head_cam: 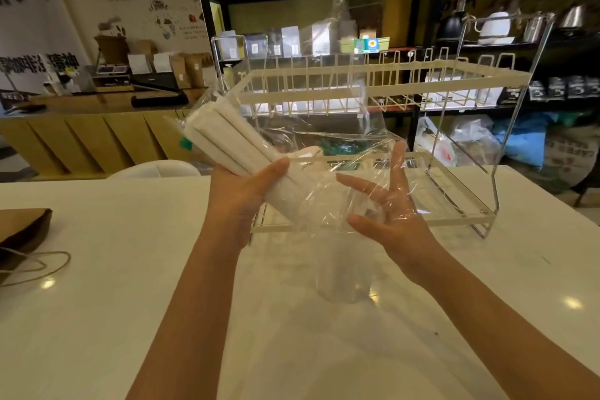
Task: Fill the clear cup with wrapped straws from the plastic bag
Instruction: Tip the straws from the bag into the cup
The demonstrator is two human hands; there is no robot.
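Observation:
My left hand grips a bundle of white paper-wrapped straws through the clear plastic bag; the bundle tilts up and to the left. The bag's loose open end billows to the right, over my right hand. That hand sits inside or behind the film with fingers spread, holding nothing firmly. A clear cup stands upright on the white table, directly below both hands, and looks empty.
A two-tier rack of clear acrylic and cream wire stands on the table just behind my hands. A brown paper bag with a string handle lies at the left edge. A white chair back shows beyond the table; shelves stand further back.

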